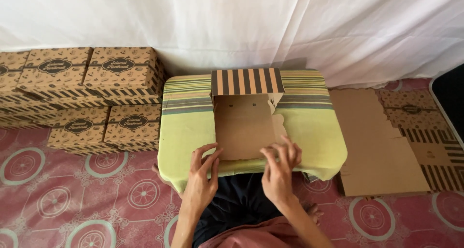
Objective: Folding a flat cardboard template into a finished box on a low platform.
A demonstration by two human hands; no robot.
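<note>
Flanking the half-folded carton [244, 127]: stacked boxes [92, 96] left, flat cardboard blanks [382, 141] right.

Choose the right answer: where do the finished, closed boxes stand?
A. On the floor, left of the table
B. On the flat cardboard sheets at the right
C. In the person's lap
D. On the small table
A: the closed boxes are stacked on the floor against the white cloth, left of the table.

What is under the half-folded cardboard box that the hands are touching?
Under the half-folded cardboard box lies a green striped cloth. The cloth covers its support completely, so that cannot be seen. Both hands, left hand and right hand, rest at the box's near edge.
</note>
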